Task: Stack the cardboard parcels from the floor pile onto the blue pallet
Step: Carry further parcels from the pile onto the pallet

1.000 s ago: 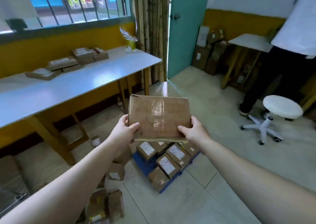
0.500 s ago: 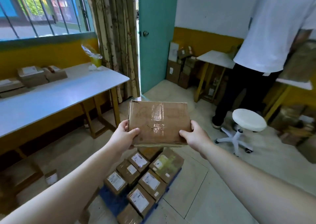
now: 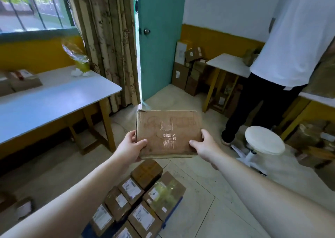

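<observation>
Both hands, left hand (image 3: pixel 130 148) and right hand (image 3: pixel 204 145), grip a flat cardboard parcel (image 3: pixel 168 133) by its sides, seemingly above the parcels on the blue pallet (image 3: pixel 174 209).

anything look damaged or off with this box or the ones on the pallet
The flat parcel in the left hand and right hand looks worn: far left corner crumpled, taped top creased. The parcels on the blue pallet sit neatly.

A white tabletop (image 3: pixel 54 101) stands at left under a barred window (image 3: pixel 36 7), a yellow bag (image 3: pixel 79 60) at its far end. A patterned curtain (image 3: pixel 108 38) hangs beside the teal door (image 3: pixel 159 56). At right, 1 person (image 3: pixel 299 38) in a white shirt stands by a white stool (image 3: pixel 264 143).
</observation>
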{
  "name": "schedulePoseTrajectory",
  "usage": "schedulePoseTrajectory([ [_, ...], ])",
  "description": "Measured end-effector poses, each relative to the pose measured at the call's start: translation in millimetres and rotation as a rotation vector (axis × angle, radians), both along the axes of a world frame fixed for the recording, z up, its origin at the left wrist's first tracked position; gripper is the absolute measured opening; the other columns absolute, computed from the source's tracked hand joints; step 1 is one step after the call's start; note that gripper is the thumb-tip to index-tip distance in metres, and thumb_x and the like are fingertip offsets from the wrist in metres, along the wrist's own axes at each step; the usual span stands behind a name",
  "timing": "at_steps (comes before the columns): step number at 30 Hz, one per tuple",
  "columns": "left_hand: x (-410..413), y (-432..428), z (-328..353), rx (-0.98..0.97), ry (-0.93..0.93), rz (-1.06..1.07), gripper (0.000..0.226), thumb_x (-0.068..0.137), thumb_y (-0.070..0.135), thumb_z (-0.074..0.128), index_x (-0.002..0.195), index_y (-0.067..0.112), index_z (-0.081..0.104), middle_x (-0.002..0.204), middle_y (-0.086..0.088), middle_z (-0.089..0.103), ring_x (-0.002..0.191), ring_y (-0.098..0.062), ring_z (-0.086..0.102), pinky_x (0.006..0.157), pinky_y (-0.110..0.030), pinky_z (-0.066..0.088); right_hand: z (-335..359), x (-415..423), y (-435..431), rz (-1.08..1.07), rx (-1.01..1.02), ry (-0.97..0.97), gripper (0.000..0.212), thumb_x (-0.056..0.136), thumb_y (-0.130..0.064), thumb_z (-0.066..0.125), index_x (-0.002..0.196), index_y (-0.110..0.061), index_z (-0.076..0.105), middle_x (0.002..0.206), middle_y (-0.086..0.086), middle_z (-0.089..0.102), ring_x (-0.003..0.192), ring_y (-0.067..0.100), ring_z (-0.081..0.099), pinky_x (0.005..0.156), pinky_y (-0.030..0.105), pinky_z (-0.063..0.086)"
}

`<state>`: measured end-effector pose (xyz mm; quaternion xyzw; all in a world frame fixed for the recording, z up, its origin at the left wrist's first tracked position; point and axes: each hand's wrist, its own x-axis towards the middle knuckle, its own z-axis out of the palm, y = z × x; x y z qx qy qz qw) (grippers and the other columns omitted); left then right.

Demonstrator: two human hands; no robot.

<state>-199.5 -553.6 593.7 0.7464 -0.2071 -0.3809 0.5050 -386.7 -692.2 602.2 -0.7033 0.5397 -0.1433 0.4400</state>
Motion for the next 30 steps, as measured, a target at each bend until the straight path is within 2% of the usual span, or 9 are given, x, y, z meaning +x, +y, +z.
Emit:
schedulePoseTrajectory([
  [3,-1,-20,-14,0.024,0.03,0.094,0.061,0.094,0.027,0.057,0.147,0.027,0.027,0.12,0.004,0.056,0.09,-0.012,0.062,0.062,-0.03,0.055,-18,16,-41,0.111,0.012,0.056,0.061,0.093,-0.029,0.059,0.147,-0.023,0.032,0.137,-0.001,0.051,0.117,0.022,0.052,0.099,0.036,0.044],
  [7,-11,-45,-38,0.086,0.073,0.249,0.057,0.094,0.031,0.057,0.145,0.025,0.031,0.114,0.005,0.059,0.092,-0.015,0.064,0.076,-0.039,0.059,-35,37,-94,0.327,0.021,0.14,0.063,0.09,-0.032,0.06,0.146,-0.027,0.031,0.135,-0.002,0.053,0.116,0.022,0.054,0.1,0.039,0.045],
  [12,-19,-51,-50,0.156,0.142,0.388,0.055,0.095,0.028,0.055,0.144,0.021,0.032,0.113,0.001,0.06,0.09,-0.017,0.066,0.075,-0.04,0.059,-47,69,-127,0.535,0.02,0.192,0.059,0.09,-0.03,0.06,0.143,-0.026,0.033,0.135,-0.001,0.054,0.118,0.024,0.054,0.101,0.041,0.045],
  [15,-12,-41,-60,0.19,0.17,0.474,0.055,0.095,0.027,0.055,0.145,0.022,0.032,0.117,-0.004,0.061,0.093,-0.02,0.066,0.081,-0.044,0.058,-58,93,-125,0.636,0.06,0.201,0.059,0.09,-0.03,0.06,0.143,-0.028,0.033,0.135,-0.002,0.054,0.119,0.024,0.053,0.101,0.042,0.044],
  [20,16,-48,-89,0.247,0.197,0.482,0.053,0.096,0.026,0.054,0.144,0.021,0.033,0.115,-0.005,0.06,0.097,-0.021,0.064,0.088,-0.047,0.055,-93,127,-134,0.669,0.113,0.249,0.063,0.09,-0.028,0.061,0.145,-0.028,0.031,0.137,0.0,0.054,0.12,0.024,0.053,0.103,0.042,0.044],
  [24,39,-78,-135,0.298,0.195,0.474,0.051,0.097,0.025,0.053,0.144,0.023,0.035,0.118,0.0,0.058,0.099,-0.017,0.062,0.088,-0.04,0.054,-138,154,-164,0.685,0.126,0.306,0.062,0.093,-0.025,0.059,0.147,-0.027,0.029,0.138,-0.001,0.053,0.12,0.024,0.053,0.096,0.035,0.044],
  [28,55,-116,-201,0.347,0.22,0.548,0.04,0.099,0.021,0.049,0.137,0.028,0.044,0.108,0.007,0.057,0.088,-0.01,0.06,0.075,-0.028,0.052,-210,185,-199,0.725,0.152,0.365,0.068,0.094,-0.026,0.058,0.151,-0.027,0.02,0.142,0.0,0.049,0.121,0.025,0.052,0.097,0.039,0.044],
  [30,67,-135,-250,0.342,0.265,0.604,0.038,0.098,0.017,0.049,0.135,0.028,0.046,0.114,0.005,0.06,0.095,-0.013,0.061,0.086,-0.035,0.053,-258,204,-219,0.754,0.151,0.404,0.07,0.094,-0.027,0.057,0.152,-0.027,0.017,0.142,0.001,0.049,0.121,0.026,0.052,0.094,0.038,0.044],
])
